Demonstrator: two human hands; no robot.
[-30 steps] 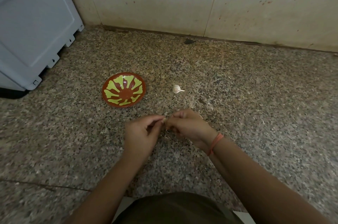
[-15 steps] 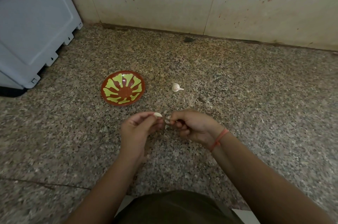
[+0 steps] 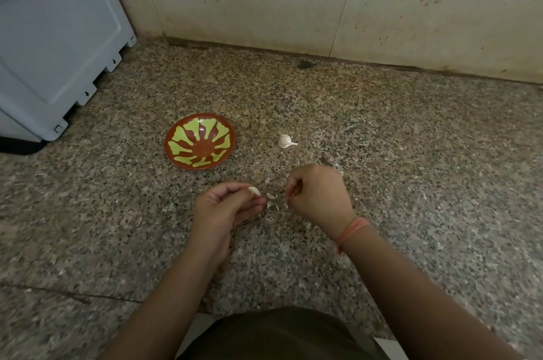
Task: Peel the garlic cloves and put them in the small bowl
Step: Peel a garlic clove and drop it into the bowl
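Left hand (image 3: 226, 207) pinches a garlic clove (image 3: 254, 191); right hand (image 3: 318, 195) is curled, and whether it holds anything is hidden. Peel scraps (image 3: 271, 197) lie between them. The small bowl (image 3: 200, 140) sits at eleven o'clock.

The speckled grey-brown granite floor (image 3: 382, 154) looks polished yet dull, with a grainy pattern. The round red-brown bowl with yellow-green petals (image 3: 200, 140) has a glossy, glazed sheen. The pale peeled garlic clove (image 3: 254, 191) looks smooth; the white skin scraps (image 3: 271, 200) and the small white garlic bulb (image 3: 285, 141) look papery. The pale grey moulded panel (image 3: 58, 36) looks like matt plastic. The orange wristband (image 3: 351, 230) looks like thread.
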